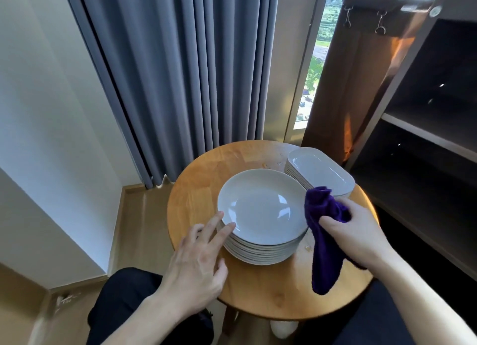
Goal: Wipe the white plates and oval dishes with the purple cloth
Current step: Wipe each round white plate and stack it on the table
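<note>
A stack of white plates (pixel 263 210) sits near the middle of the small round wooden desk (pixel 201 169), with a lower stack of oval dishes (pixel 320 173) just behind and to its right, close to the desk's far right edge beside a dark shelving unit (pixel 426 128). The left hand (pixel 198 257) reaches in with its fingers (pixel 227 228) spread wide, the tips touching the near-left rim of the top plate but gripping nothing. The right hand (pixel 353 231) is closed around the bunched purple cloth (pixel 325 239), its upper end poking out beside the plate's right rim and a long tail hanging down over the desk. Wiping appears about to begin on the top plate. The main risk is the tall stack: pressing or rubbing off-centre while only fingertips steady the rim could slide the top plate sideways or shift the pile beneath it. The dangling tail could catch a plate's rim and drag it. The oval dishes stand near the desk's edge, so a careless sweep of the right forearm might nudge them toward the gap by the shelving.
</note>
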A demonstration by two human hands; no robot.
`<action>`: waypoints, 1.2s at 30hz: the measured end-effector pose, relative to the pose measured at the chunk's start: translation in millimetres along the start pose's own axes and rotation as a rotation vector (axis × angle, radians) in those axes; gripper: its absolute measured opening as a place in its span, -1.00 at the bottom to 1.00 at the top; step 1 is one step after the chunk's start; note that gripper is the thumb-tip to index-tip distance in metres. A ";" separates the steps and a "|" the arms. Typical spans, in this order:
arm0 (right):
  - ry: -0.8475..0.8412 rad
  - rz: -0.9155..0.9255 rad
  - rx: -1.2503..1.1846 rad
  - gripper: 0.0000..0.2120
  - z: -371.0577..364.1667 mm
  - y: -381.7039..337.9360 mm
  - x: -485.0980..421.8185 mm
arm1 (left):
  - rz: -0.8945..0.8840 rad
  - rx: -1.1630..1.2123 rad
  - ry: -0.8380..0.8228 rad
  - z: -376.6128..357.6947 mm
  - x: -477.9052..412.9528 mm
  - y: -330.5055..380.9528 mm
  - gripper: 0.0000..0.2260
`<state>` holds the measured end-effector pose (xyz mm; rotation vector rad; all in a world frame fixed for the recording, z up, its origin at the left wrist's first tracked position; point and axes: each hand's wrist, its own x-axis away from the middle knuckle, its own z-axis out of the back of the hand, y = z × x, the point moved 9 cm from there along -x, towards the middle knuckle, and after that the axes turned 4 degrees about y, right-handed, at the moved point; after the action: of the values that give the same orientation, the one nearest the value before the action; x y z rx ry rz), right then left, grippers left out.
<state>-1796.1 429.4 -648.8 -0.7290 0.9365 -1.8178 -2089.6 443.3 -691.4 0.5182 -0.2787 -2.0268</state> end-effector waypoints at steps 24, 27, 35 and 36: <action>-0.128 -0.351 -0.962 -0.75 -41.5 89.6 37.4 | 0.026 0.049 0.085 20.0 -41.6 51.6 -0.85; -0.126 -0.334 -0.948 -0.76 -41.0 86.2 38.0 | 0.044 0.125 0.093 32.0 -46.8 60.4 -0.86; -0.083 -0.333 -0.908 -0.78 -36.4 91.1 36.0 | 0.242 0.469 0.202 72.1 -64.4 48.9 -0.85; -0.082 -0.333 -0.907 -0.78 -35.8 91.3 35.7 | 0.289 0.545 0.194 73.5 -65.9 44.7 -0.84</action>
<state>-1796.1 381.9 -741.8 -1.5726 1.6798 -1.5596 -2061.8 477.7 -592.5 0.9460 -0.7517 -1.5948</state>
